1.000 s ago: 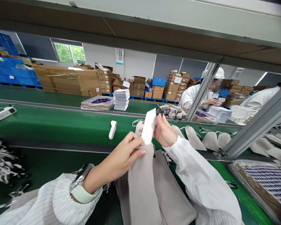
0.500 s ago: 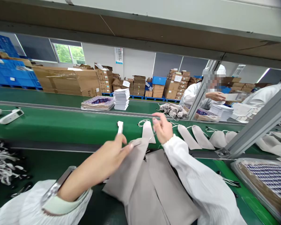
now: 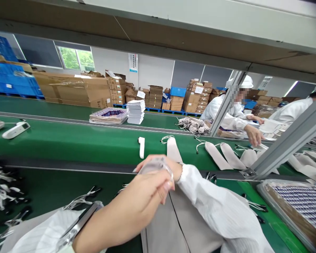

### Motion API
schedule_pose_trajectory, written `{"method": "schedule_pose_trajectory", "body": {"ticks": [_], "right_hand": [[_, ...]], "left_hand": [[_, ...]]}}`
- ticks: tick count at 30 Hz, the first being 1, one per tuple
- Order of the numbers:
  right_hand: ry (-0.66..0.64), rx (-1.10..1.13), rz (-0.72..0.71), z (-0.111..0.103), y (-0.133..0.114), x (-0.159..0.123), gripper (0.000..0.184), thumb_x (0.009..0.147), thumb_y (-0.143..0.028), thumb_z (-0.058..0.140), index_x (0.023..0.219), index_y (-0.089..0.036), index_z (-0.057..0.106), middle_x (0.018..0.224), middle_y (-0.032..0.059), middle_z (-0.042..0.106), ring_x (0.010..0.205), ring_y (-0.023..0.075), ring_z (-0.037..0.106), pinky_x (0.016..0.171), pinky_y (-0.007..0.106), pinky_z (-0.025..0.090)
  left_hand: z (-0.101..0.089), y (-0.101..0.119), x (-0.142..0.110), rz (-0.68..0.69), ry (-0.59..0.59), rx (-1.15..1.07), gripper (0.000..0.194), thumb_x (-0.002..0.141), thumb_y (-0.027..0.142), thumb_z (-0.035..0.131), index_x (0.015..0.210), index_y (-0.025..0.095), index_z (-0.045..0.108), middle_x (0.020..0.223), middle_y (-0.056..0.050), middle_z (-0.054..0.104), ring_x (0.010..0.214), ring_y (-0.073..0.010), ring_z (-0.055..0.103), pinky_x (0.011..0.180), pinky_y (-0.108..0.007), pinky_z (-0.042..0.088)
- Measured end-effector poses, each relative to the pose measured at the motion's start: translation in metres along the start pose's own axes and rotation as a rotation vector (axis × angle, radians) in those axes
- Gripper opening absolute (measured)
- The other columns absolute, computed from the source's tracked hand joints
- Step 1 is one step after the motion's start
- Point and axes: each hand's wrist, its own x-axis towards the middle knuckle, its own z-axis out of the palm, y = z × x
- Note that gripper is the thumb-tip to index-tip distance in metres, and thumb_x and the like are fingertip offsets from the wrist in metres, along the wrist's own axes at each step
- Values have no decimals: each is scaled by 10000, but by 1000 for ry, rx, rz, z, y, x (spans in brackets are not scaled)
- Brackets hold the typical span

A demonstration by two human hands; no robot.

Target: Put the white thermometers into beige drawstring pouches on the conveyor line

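My left hand (image 3: 154,189) is closed at the mouth of a small grey drawstring pouch (image 3: 158,163), its fingers curled. Behind and above it, my right hand (image 3: 173,168) reaches across to the left and holds the same pouch; some of its fingers are hidden. My wrists cross close together. Below them lie flat grey pouches (image 3: 192,221), overlapping, partly covered by my arms. On the green belt just beyond are a white handheld device (image 3: 141,147) with a dark tip and a filled grey pouch (image 3: 174,150) with its cord loose.
Several filled pouches (image 3: 217,156) lie along the belt to the right. White cords (image 3: 4,186) are heaped at left, near another white device (image 3: 15,130). A tray of patterned items (image 3: 302,200) stands right, beside a metal post (image 3: 276,147). A co-worker's hand (image 3: 254,134) reaches over the belt.
My hands have come together, the right moving down and left to meet the left at the pouch. The co-worker's hand has lowered towards the belt. The white device shows fully.
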Motion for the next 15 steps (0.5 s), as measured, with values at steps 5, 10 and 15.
{"method": "schedule_pose_trajectory", "body": {"ticks": [5, 10, 15], "right_hand": [[1149, -382, -30, -100, -8, -13, 174, 620, -258, 480, 759, -158, 514, 681, 15, 548, 668, 155, 548, 635, 300, 458], [1265, -844, 313, -157, 9, -44, 484, 539, -261, 596, 996, -149, 484, 855, 86, 576, 849, 258, 543, 758, 375, 399], [1013, -1122, 787, -166, 59, -51, 525, 739, -338, 456, 1203, -124, 337, 1016, 153, 543, 916, 250, 539, 760, 335, 389]], "left_hand": [[14, -26, 10, 40, -27, 511, 179, 873, 224, 343, 836, 186, 514, 877, -36, 529, 836, -195, 477, 723, -321, 386], [32, -69, 21, -96, -105, 792, 143, 828, 127, 396, 825, 131, 539, 847, -91, 536, 803, -226, 495, 670, -335, 409], [39, -76, 22, -98, -79, 778, 150, 825, 116, 398, 907, 132, 523, 913, -98, 522, 871, -228, 488, 721, -334, 402]]}}
